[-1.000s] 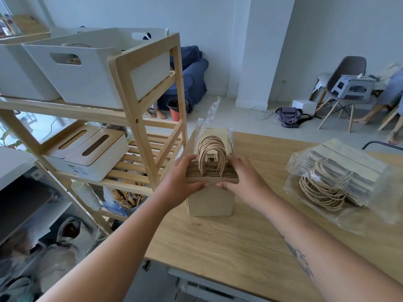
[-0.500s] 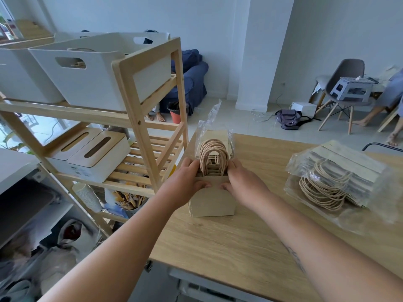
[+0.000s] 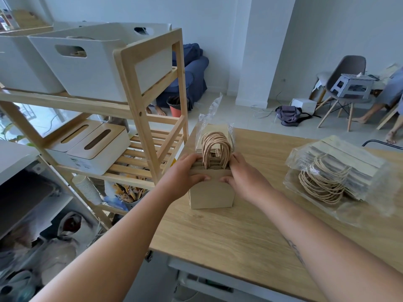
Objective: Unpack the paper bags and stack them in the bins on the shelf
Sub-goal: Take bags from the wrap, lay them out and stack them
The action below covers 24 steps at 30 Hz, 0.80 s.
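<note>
**Kraft-paper stack held in both hands, bin not yet reached**

Brown paper filled the grip: the stack of paper bags (image 3: 211, 192) stood upright on the bench (image 3: 239, 232) near its far left corner, just beside the wooden shelf (image 3: 139, 101). The left hand (image 3: 183, 174) and right hand (image 3: 246, 177) clamped it from either side. Each thumb pressed on the front face and the fingers (image 3: 195, 157) curled over the top edge, closed round the bundle. The twine handles (image 3: 216, 147) arched up between the two hands.

A clear plastic wrapper (image 3: 210, 112) rose crumpled behind the stack. Whether the rearmost bags sat inside it could not be told. A second pack (image 3: 335, 171), sealed in plastic, lay flat on the bench well to the right.

The step in hand looked like the end of unpacking, with the bundle squared up and ready to lift. The next move would probably call for a firm two-sided squeeze so no bag slid out. The stack would then go up and to the left, over the rim of the white bin (image 3: 91, 68) on the top shelf, which already seemed to hold some handles.
</note>
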Each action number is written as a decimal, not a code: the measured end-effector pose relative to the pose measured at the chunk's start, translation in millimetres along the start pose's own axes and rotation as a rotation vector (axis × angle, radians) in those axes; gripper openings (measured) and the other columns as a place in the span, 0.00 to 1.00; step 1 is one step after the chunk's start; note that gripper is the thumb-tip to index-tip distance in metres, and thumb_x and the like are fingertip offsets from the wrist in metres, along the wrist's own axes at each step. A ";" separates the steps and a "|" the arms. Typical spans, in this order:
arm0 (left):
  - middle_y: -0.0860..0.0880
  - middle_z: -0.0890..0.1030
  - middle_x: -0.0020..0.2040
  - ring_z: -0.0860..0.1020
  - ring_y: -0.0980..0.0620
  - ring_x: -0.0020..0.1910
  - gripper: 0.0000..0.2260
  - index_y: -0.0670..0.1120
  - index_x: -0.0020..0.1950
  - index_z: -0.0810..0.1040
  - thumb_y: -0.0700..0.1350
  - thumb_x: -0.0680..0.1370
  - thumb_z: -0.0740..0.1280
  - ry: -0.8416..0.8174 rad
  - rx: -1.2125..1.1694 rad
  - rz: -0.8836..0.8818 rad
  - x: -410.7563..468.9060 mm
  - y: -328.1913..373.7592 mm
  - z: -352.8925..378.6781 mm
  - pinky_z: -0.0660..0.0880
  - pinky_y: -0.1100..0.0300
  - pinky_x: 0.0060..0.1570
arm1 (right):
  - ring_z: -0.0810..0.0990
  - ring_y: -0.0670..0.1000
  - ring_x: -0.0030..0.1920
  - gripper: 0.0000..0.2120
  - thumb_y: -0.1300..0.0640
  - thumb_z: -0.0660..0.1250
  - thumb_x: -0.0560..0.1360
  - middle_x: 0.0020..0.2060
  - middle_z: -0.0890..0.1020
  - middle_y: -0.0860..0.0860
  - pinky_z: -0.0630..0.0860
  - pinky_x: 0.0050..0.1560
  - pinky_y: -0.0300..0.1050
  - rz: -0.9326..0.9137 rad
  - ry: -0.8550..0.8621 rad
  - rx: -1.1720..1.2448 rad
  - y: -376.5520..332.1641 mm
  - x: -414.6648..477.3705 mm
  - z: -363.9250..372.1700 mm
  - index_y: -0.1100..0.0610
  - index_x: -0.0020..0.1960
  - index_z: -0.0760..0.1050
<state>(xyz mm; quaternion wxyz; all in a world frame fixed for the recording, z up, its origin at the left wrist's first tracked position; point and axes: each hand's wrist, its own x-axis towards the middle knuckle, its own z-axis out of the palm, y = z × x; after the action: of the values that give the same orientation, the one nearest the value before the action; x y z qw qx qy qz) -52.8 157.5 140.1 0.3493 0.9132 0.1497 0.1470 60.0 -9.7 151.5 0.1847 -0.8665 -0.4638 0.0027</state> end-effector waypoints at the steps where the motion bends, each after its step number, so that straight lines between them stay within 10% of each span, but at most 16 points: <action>1: 0.53 0.74 0.56 0.74 0.52 0.54 0.25 0.49 0.67 0.74 0.50 0.72 0.76 -0.007 0.000 0.002 0.9 -0.2 -0.9 0.74 0.54 0.58 | 0.77 0.61 0.55 0.23 0.53 0.70 0.76 0.63 0.69 0.55 0.71 0.48 0.49 0.008 0.005 0.027 0.0 -0.7 -1.5 0.58 0.67 0.67; 9: 0.46 0.80 0.57 0.81 0.47 0.54 0.41 0.55 0.64 0.68 0.54 0.56 0.84 0.090 -0.553 -0.293 -6.5 -14.2 8.2 0.80 0.51 0.53 | 0.75 0.50 0.58 0.38 0.52 0.79 0.67 0.60 0.73 0.46 0.73 0.59 0.48 0.318 0.095 0.676 14.0 -5.5 2.1 0.44 0.72 0.65; 14: 0.46 0.83 0.57 0.81 0.51 0.55 0.24 0.45 0.64 0.75 0.37 0.71 0.77 0.001 -0.687 -0.329 -13.4 -15.9 27.0 0.80 0.65 0.46 | 0.79 0.50 0.53 0.25 0.52 0.79 0.67 0.55 0.80 0.49 0.75 0.51 0.44 0.382 0.039 0.758 17.7 -6.0 10.5 0.49 0.62 0.74; 20: 0.48 0.83 0.58 0.81 0.49 0.58 0.23 0.47 0.63 0.75 0.39 0.71 0.77 0.005 -0.653 -0.276 -11.2 -22.9 29.9 0.79 0.50 0.58 | 0.79 0.47 0.50 0.21 0.52 0.75 0.71 0.48 0.82 0.48 0.73 0.47 0.42 0.367 0.032 0.865 19.0 -9.4 15.2 0.49 0.61 0.72; 24: 0.52 0.82 0.56 0.81 0.56 0.55 0.20 0.54 0.60 0.75 0.44 0.72 0.77 0.040 -0.615 -0.245 -15.3 -17.8 20.6 0.80 0.61 0.50 | 0.78 0.45 0.53 0.22 0.51 0.74 0.72 0.53 0.82 0.46 0.74 0.49 0.40 0.365 0.056 0.956 15.5 -8.3 17.7 0.47 0.63 0.71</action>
<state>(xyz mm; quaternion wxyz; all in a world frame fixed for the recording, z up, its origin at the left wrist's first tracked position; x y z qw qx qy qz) -62.2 152.2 110.8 0.6206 0.7372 0.2139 0.1600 64.5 -18.5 128.6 0.5691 -0.7519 -0.2469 0.2234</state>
